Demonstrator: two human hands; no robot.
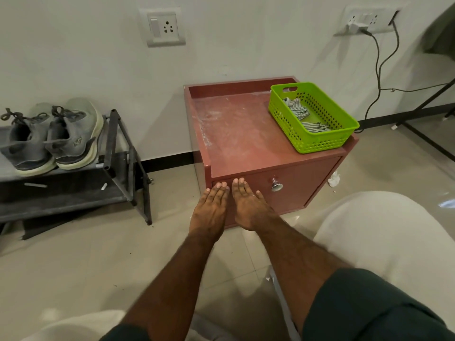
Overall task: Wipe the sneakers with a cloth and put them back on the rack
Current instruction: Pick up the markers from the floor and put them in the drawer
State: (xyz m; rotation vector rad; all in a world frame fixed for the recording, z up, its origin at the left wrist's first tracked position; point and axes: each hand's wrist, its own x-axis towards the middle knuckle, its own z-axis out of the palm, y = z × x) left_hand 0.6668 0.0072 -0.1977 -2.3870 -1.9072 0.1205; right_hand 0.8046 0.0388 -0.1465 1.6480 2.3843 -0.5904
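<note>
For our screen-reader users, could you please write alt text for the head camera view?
Two bare hands, left hand and right hand, stretch out flat, holding nothing, before a reddish cabinet. A green basket on the cabinet holds a striped cloth. To the left, grey sneakers sit on a dark rack.

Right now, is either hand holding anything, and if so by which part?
Nothing is held. The left hand and right hand are both open and empty, side by side. The cloth lies in the basket; the sneakers sit on the rack.
</note>
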